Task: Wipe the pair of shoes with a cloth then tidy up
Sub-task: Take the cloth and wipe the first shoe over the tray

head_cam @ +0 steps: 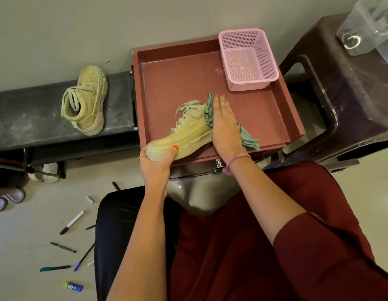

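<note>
A person's left hand (155, 162) grips the toe of a shoe (184, 135) in a red tray (210, 79), while the flat right hand (224, 124) presses a green cloth (210, 109) against it; the second shoe (85, 99) lies on the bench (26, 118).

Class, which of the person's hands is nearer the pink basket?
Right. The right hand lies just below the pink basket; the left hand grips the shoe's toe, farther away.
</note>
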The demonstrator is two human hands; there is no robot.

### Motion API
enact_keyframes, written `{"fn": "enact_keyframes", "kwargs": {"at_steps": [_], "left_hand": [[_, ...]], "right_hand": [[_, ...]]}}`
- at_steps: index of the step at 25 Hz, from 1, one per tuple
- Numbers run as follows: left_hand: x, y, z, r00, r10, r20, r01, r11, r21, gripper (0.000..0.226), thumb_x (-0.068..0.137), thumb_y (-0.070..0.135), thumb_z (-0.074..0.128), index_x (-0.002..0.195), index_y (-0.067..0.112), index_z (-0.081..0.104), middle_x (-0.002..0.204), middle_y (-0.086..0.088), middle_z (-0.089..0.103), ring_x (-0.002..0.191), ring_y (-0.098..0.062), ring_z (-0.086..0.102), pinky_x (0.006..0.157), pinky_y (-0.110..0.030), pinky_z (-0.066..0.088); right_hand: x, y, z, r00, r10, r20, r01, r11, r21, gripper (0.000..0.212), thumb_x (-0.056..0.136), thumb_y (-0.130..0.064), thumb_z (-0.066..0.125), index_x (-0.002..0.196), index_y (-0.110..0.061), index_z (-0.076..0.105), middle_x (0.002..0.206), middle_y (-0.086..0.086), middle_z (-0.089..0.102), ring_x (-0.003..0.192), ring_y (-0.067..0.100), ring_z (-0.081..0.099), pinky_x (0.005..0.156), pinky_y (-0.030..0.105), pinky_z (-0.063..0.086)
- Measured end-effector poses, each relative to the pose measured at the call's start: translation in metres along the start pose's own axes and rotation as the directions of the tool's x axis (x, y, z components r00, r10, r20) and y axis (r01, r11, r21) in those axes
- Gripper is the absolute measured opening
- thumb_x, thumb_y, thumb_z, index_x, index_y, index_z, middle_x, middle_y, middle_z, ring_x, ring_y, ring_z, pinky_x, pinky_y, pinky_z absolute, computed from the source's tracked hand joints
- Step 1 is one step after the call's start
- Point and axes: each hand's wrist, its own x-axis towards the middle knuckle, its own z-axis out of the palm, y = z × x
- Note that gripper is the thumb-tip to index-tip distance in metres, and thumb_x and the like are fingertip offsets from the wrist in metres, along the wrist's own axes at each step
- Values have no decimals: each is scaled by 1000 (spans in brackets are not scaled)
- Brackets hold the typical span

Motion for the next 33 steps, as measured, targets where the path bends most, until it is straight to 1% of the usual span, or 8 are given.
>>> {"fn": "enact_keyframes", "kwargs": {"at_steps": [2, 5, 11, 14, 17, 24, 29, 33], "left_hand": [[2, 1, -2, 1000, -3, 5, 3, 1000, 10, 78, 57, 33, 87, 123, 9, 52, 112, -6, 67, 99, -12, 67, 85, -25, 54], [-2, 1, -2, 1000, 3, 6, -3, 998, 64, 66, 70, 20, 85, 125, 11, 50, 114, -4, 64, 99, -10, 65, 84, -21, 54], [-4, 0, -2, 1000, 1, -8, 0, 999, 45, 62, 72, 18, 84, 124, 13, 51, 114, -3, 64, 102, -12, 65, 90, -25, 53], [-3, -1, -3, 1000, -3, 8, 3, 999, 33, 61, 72, 16, 84, 123, 14, 50, 114, -4, 64, 103, -14, 65, 92, -31, 53], [-4, -2, -3, 1000, -1, 19, 1, 1000, 17, 59, 73, 14, 83, 122, 15, 49, 111, -1, 65, 100, -10, 65, 93, -31, 53], [-6, 0, 0, 1000, 21, 12, -21, 1000, 11, 56, 72, 13, 83, 117, 18, 50, 106, 2, 65, 95, -7, 65, 91, -30, 53], [-5, 0, -2, 999, 29, 19, -30, 999, 32, 60, 72, 14, 84, 121, 15, 50, 111, -1, 64, 100, -12, 66, 91, -34, 54], [-7, 1, -1, 999, 33, 22, -33, 999, 12, 57, 71, 10, 84, 117, 18, 50, 107, 2, 65, 95, -7, 66, 90, -29, 54]], "right_hand": [[-15, -23, 4, 994, -106, 31, 106, 994, 6, 65, 92, 10, 35, 150, -7, 11, 158, 14, 5, 146, 26, 3, 120, 40, 10], [-40, -27, 7, 968, -245, 52, 245, 969, -5, 60, 94, 7, 36, 149, -2, 13, 158, 16, 6, 146, 29, 3, 120, 41, 9], [-10, -15, 1, 999, 37, 12, -38, 996, 84, 69, 89, 16, 31, 150, -5, 7, 159, 13, 2, 146, 26, 0, 120, 37, 7], [-45, -28, 4, 967, -230, 108, 224, 972, 65, 71, 88, 14, 36, 150, -7, 10, 159, 10, 5, 146, 24, 1, 120, 36, 7], [-33, -17, -4, 940, -320, 122, 326, 945, -29, 67, 89, 14, 37, 150, -4, 13, 158, 14, 10, 146, 27, 7, 120, 37, 9], [5, -47, 0, 991, -45, 125, 67, 983, -171, 57, 95, 2, 34, 148, 3, 11, 155, 22, 15, 144, 33, 12, 117, 44, 18], [-45, -48, 4, 983, -126, 131, 151, 968, -200, 59, 97, -3, 30, 149, 2, 3, 155, 24, 5, 145, 34, 6, 118, 43, 15], [-2, -31, 2, 997, -25, 75, 40, 976, -212, 57, 96, -2, 34, 149, 2, 11, 155, 23, 13, 144, 34, 13, 117, 43, 20]]}}
